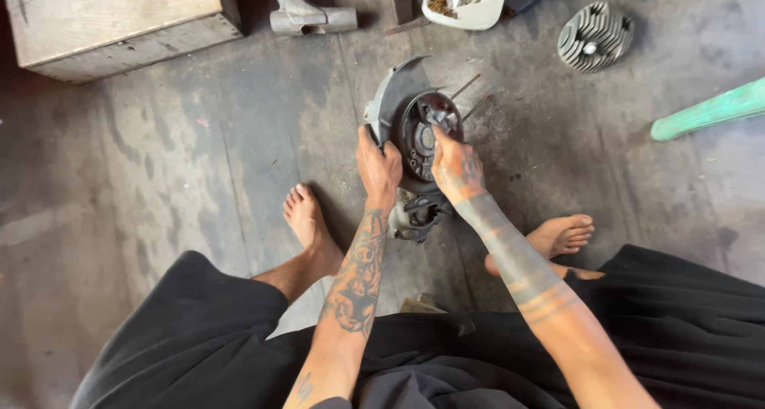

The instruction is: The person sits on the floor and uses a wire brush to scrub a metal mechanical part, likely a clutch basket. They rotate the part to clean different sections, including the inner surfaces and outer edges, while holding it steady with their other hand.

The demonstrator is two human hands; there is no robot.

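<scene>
left hand [378,166]: wrapped around the left edge of the engine case [414,138], fingers curled over the rim, basically just bracing it so it stays upright on the floor.

right hand [456,168]: fingertips pinched together and poking into the round dark opening of the case. Whether there's a small part or tool between them I honestly can't tell, too dark in there.

engine case: standing on edge on the concrete floor [199,162], right between both hands and just beyond the person's bare feet. The grey curved cover sits on the far-left side of it, with a darker lump of casting hanging below the wrists.

studs [470,96]: two thin rods sticking out the far side of the case, just past the right fingertips, with nothing mounted on them.

cylinder head [594,36]: the finned piece, lying well off beyond and to the right of the right hand, apart from the case.

tub of bits [466,1]: white container with small hardware, far beyond both hands.

wooden box [111,22]: way off beyond the left hand.

progress: looks like a teardown or rebuild caught partway. The top end is off and set aside, and the case is still being worked inside. I'd guess plenty is left to do.
</scene>
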